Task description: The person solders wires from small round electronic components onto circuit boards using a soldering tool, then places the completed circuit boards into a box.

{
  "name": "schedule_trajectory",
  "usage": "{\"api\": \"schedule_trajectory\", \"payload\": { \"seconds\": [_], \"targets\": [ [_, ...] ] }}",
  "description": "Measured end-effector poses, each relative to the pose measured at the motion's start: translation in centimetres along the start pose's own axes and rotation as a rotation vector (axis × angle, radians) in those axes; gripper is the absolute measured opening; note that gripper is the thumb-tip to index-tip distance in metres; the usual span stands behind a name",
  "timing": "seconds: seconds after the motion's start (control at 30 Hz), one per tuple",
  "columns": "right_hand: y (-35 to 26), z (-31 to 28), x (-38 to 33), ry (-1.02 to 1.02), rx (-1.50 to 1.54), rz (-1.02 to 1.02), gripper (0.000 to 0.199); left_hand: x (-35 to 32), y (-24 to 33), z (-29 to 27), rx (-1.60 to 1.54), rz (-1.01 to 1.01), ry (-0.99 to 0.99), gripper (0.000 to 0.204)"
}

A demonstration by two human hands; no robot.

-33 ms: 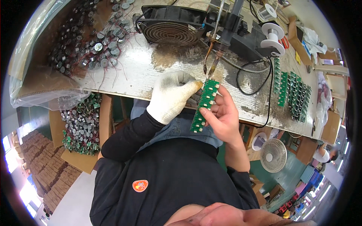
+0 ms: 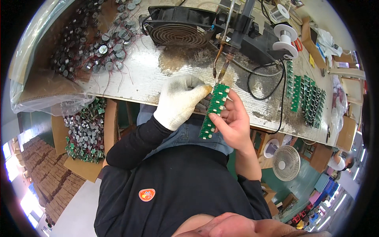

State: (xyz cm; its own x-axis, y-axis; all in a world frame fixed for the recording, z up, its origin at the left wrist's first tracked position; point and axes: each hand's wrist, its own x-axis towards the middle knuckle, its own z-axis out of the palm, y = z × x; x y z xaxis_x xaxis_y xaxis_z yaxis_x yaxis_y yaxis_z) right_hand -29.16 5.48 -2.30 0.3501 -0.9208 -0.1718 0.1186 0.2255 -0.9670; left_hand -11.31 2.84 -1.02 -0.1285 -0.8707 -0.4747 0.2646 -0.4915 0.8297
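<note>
My bare right hand (image 2: 235,120) grips a long strip of green circuit boards (image 2: 214,110), thumb on top and fingers beneath. The strip slants, its far end just below the tip of a soldering iron (image 2: 223,71). Beside the iron hangs a thin copper-coloured feed tube (image 2: 216,63). My left hand (image 2: 179,100), in a white glove with a stained thumb tip, is closed in a pinch at the strip's far left edge. Whatever sits between its fingers is hidden.
Small round motors with red wires (image 2: 110,49) lie piled at the left. An open carton (image 2: 112,122) below holds wired pieces. A black fan (image 2: 179,33), solder spools (image 2: 285,41) and a looping black cable (image 2: 283,91) stand beyond. More board strips (image 2: 310,96) lie right.
</note>
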Motion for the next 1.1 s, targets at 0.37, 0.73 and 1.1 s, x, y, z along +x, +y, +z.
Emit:
{"api": "schedule_trajectory", "payload": {
  "seconds": [0.37, 0.73, 1.1],
  "targets": [
    [-0.3, 0.2, 0.0, 0.072, 0.021, 0.002, 0.068, -0.3, -0.1, -1.5, 0.23, 0.27, -0.001, 0.024],
    [0.5, -1.1, 1.0, 0.194, 0.005, -0.077, 0.063, 3.4, 8.2, -10.8, 1.331, 0.689, 0.844, 0.019],
    [1.1, -1.2, 0.8, 0.214, 0.008, -0.086, 0.063, 10.9, 12.8, -13.3, 1.492, 0.561, 0.797, 0.029]
  ]
}}
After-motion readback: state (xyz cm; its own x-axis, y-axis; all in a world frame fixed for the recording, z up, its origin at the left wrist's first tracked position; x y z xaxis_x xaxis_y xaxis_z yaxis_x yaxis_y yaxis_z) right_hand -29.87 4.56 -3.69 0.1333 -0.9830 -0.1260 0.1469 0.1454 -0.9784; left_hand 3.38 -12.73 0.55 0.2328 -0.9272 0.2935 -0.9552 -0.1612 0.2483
